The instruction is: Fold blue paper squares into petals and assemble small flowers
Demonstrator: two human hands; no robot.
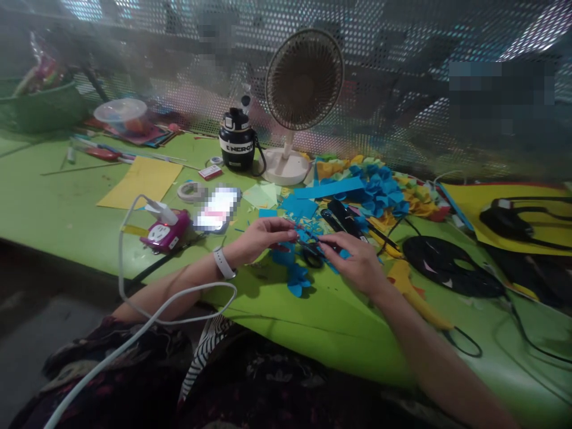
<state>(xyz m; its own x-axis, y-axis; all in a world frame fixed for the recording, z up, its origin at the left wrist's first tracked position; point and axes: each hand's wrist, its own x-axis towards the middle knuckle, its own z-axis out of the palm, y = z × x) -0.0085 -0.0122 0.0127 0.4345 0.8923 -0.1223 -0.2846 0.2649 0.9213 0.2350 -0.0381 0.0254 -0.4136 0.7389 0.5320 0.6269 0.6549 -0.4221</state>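
A big wall full of little holes [384, 77] stands at the back, and it looks gray and shiny. In front is a long, bright green tabletop [250, 325], with a thin dark line near its front edge. The round fan [305, 80] stands at the back of it on a white foot. Far on the left is a green basket [40, 107] with shiny wrapped things in it. A clear tub [121, 112] sits near the basket.

A black bottle [236, 143] is just beside the fan. To the right of the fan is a messy heap of blue and yellow paper [379, 187]. A flat black round thing [447, 265] lies past the right hand [360, 262]. Yellow paper [140, 182], a phone [217, 208] and a pink plug box [166, 231] are on the left side. A white cord [201, 288] loops over the left arm, in front of the left hand [257, 241].

Both hands have their fingers pinched close together at the small blue paper bits [306, 231] in the middle. What they grip is too tiny to tell. Black scissors [313, 257] are under and between the hands, near a blue paper flower [298, 280].
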